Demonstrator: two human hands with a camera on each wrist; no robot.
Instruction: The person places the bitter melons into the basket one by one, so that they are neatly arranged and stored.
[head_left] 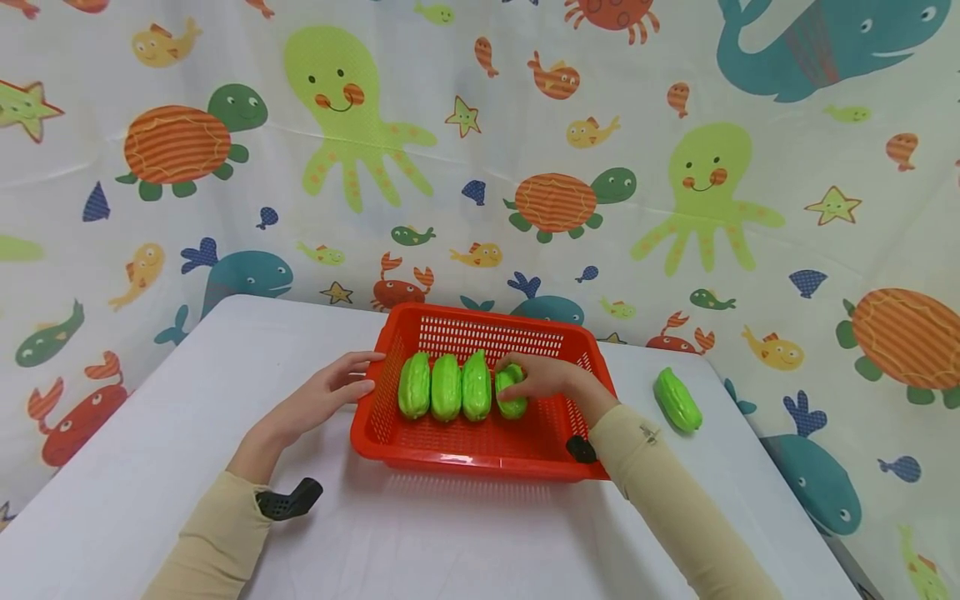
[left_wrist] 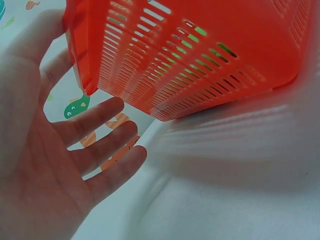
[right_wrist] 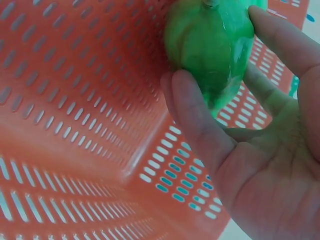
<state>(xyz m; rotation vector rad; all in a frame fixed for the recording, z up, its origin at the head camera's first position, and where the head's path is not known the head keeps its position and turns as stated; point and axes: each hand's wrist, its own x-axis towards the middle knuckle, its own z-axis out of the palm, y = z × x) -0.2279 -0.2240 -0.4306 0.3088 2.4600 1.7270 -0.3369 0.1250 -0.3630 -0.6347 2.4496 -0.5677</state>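
In the head view, a red plastic basket [head_left: 465, 463] holds several glossy green ribbed gourd-like fruits. Three of them, including the middle fruit [head_left: 446, 388], stand in a row at the left. My right hand [head_left: 543, 377] reaches into the basket and grips another green gourd-like fruit [head_left: 512, 400] just right of that row. In the right wrist view, thumb and fingers bend round this green fruit [right_wrist: 212, 50]. My left hand [head_left: 330, 390] is at the basket's left rim. Its thumb and index finger touch the rim [left_wrist: 82, 50], while the other fingers extend beneath, apart from the wall.
Another green gourd-like fruit [head_left: 678, 400] lies on the white table [head_left: 450, 542] to the right of the basket. A curtain [head_left: 465, 150] printed with sea animals hangs behind the table. Black wrist devices, such as the left one [head_left: 288, 500], sit at both cuffs.
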